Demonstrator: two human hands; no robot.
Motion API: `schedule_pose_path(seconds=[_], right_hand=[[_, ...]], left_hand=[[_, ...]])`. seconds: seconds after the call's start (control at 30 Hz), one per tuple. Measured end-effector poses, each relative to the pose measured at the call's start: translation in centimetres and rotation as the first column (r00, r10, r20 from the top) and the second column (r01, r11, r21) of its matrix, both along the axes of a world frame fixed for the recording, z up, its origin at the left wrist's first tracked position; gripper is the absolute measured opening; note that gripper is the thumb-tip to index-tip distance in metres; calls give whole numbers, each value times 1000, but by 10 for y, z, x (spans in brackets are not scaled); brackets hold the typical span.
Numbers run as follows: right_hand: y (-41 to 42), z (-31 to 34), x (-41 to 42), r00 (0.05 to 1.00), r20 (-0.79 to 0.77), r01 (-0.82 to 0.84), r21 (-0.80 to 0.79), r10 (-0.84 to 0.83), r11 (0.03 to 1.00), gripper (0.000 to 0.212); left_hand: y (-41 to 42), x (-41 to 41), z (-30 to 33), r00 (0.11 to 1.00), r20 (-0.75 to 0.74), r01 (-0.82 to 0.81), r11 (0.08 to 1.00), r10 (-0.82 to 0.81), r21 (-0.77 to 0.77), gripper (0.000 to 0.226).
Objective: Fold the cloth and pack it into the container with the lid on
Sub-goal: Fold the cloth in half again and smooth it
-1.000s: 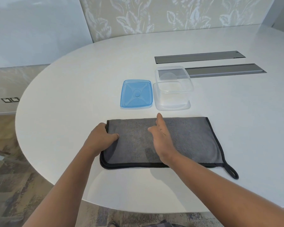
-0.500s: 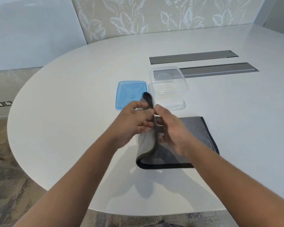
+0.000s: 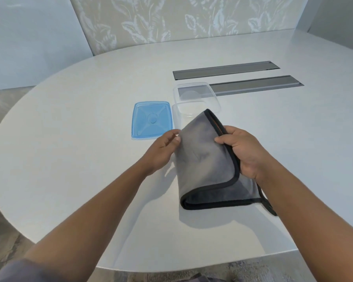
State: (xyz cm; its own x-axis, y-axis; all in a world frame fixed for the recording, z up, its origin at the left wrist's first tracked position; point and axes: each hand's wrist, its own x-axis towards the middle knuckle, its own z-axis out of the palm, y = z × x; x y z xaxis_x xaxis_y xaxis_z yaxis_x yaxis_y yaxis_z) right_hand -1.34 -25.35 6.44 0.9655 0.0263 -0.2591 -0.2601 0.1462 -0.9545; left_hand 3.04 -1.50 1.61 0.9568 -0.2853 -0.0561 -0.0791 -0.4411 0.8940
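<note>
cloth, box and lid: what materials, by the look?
Grey cloth with black edging: looks like soft napped microfibre; matte, and it drapes limply between left hand and right hand.
Clear square container: probably thin glossy plastic; the table shows through it.
Blue square lid: translucent plastic, moulded ribs, slight sheen.

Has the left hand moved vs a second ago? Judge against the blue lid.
Yes. The left hand has gone from the cloth's left edge up and away, to just below the blue lid.
</note>
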Motion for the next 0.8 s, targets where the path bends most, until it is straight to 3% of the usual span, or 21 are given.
schedule_pose_path(seconds=[0.23, 0.37, 0.5, 0.57, 0.7, 0.8], right_hand=[[-37, -15, 1, 998, -27, 62, -75, -64, 995, 24], [-54, -33, 3, 994, -59, 72, -258, -90, 963, 24], [-60, -59, -1, 986, -103, 74, -430, -130, 900, 22], [-60, -65, -3, 980, -98, 115, -437, -174, 892, 24], [-57, -64, -2, 984, -88, 94, -482, -155, 871, 32], [-57, -60, -5, 991, -68, 69, -497, -119, 865, 41]], left_hand=[[-19, 28, -3, 983, 101, 126, 961, -155, 245, 38], [-25, 41, -4, 932, 208, 153, 840, -298, 521, 37], [-28, 49, -15, 901, 253, 86, 717, -352, 692, 45], [-29, 47, -23, 883, 311, 48, 726, -353, 686, 46], [-31, 43, -28, 827, 449, 48, 837, -340, 545, 42], [-34, 41, -25, 862, 422, 101, 911, -280, 400, 36]])
